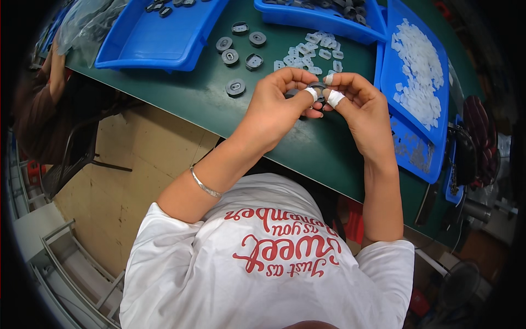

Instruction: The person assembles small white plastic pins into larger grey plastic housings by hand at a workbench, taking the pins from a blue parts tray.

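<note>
Over the green table, my left hand and my right hand meet at a small round dark grey plastic part. Both hands pinch it between thumb and fingers, one from each side. White tape wraps both thumbs and a right fingertip. My fingers cover much of the part, so its inner detail is hard to make out. To the left, several similar grey round parts with oval centres lie on the table. Small whitish translucent plates with slots are scattered just beyond my hands.
A blue tray at far left holds a few grey parts. Another blue tray at the back holds many. On the right, a blue tray carries a heap of white plates. A person sits at the left table edge.
</note>
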Available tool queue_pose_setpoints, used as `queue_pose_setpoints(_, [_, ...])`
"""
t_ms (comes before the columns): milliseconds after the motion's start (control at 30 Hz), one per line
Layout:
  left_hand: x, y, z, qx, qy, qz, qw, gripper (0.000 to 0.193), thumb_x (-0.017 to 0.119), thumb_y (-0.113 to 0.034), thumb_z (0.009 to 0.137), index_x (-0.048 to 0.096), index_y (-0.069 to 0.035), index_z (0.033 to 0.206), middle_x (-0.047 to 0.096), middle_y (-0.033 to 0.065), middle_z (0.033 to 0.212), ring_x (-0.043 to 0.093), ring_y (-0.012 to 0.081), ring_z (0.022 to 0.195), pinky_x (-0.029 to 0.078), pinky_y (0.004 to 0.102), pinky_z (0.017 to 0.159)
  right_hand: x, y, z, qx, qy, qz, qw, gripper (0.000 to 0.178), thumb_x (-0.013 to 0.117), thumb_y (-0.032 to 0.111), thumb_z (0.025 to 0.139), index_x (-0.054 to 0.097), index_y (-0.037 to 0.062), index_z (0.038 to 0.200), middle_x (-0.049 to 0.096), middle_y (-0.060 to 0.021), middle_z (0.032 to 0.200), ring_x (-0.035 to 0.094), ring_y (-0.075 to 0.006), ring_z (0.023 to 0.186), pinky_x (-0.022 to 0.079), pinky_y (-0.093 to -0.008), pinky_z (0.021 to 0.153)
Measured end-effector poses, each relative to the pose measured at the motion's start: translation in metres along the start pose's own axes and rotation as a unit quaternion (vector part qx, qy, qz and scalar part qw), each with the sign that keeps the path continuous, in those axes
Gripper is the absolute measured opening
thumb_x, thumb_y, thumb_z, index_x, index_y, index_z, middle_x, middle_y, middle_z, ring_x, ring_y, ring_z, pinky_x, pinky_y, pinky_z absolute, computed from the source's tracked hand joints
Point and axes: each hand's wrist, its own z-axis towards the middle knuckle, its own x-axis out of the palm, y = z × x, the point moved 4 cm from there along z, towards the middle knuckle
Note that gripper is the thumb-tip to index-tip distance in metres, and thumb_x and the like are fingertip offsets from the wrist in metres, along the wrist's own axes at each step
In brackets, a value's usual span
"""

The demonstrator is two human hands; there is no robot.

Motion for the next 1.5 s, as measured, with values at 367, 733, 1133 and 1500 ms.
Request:
queue_pose_setpoints(367, [-0.003, -0.005, 0.001, -0.04, 0.027, 0.01, 0.999, 0.025, 0.06, -0.001, 0.086, 0.057, 0.006, 0.109, 0.063, 0.0114, 0.096, 0.065, 0.0151, 0.073, 0.055, 0.0246, 0.066, -0.001, 0.002, 0.0, -0.002, 0.028, 0.033, 0.999, 0.019, 0.058, -0.002, 0.087, 0.059, -0.0037, 0.106, 0.063, -0.0073, 0.094, 0.06, -0.0099, 0.083, 0.052, -0.0226, 0.075])
queue_pose_setpoints(733, [-0.006, -0.01, -0.01, -0.101, 0.127, -0.03, 0.986, 0.029, 0.061, -0.014, 0.091, 0.059, 0.006, 0.11, 0.062, 0.0082, 0.097, 0.057, 0.008, 0.07, 0.044, 0.0179, 0.048, 0.005, 0.014, -0.008, -0.227, -0.02, -0.172, 0.958, 0.026, 0.063, -0.004, 0.081, 0.057, -0.0008, 0.106, 0.061, -0.0066, 0.091, 0.06, -0.0137, 0.081, 0.05, -0.0264, 0.072])
queue_pose_setpoints(1133, [-0.012, -0.016, -0.019, 0.278, 0.028, 0.276, 0.92, 0.034, 0.07, -0.003, 0.078, 0.064, -0.004, 0.111, 0.056, 0.0028, 0.089, 0.051, 0.0109, 0.07, 0.044, 0.0242, 0.06, 0.004, 0.004, 0.001, 0.04, 0.054, 0.117, 0.991, 0.033, 0.06, 0.006, 0.089, 0.049, -0.0046, 0.118, 0.064, -0.0122, 0.095, 0.063, -0.0168, 0.088, 0.052, -0.029, 0.081])
queue_pose_setpoints(1500, [-0.009, -0.021, -0.036, 0.342, -0.011, 0.393, 0.854, 0.034, 0.065, 0.0, 0.075, 0.061, -0.007, 0.108, 0.056, 0.0088, 0.083, 0.056, 0.0229, 0.062, 0.047, 0.0319, 0.055, 0.014, -0.003, -0.002, 0.002, 0.071, 0.088, 0.994, 0.033, 0.065, 0.001, 0.084, 0.052, -0.0036, 0.114, 0.063, -0.009, 0.094, 0.061, -0.0123, 0.088, 0.05, -0.0239, 0.078])
